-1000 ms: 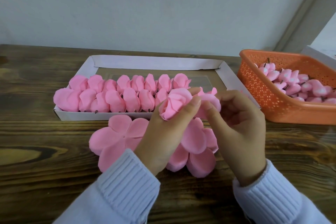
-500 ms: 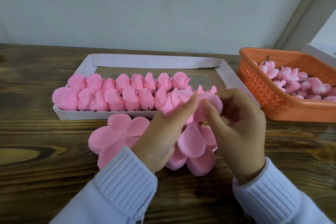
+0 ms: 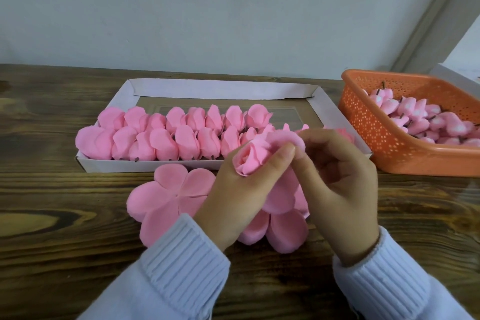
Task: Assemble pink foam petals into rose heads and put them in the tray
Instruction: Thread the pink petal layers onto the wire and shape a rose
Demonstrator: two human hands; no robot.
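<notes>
My left hand (image 3: 241,189) grips a half-made pink rose head (image 3: 250,157) just in front of the white tray (image 3: 215,91). My right hand (image 3: 340,184) pinches an outer petal (image 3: 288,138) of that rose, thumb against my left thumb. More petals of the same piece hang below my hands. A flat pink petal sheet (image 3: 168,197) lies on the table under my left wrist. Two rows of finished rose heads (image 3: 166,135) lie in the tray's left and middle part.
An orange perforated basket (image 3: 376,135) at the right holds several pink rose buds (image 3: 426,117) with short dark stems. A white box edge (image 3: 452,78) shows behind it. The wooden table (image 3: 52,228) runs back to a pale wall.
The rose head has turned in my left hand, its bud now facing left and down. My right hand has folded the outer petal over it. Both hands stay in place.
</notes>
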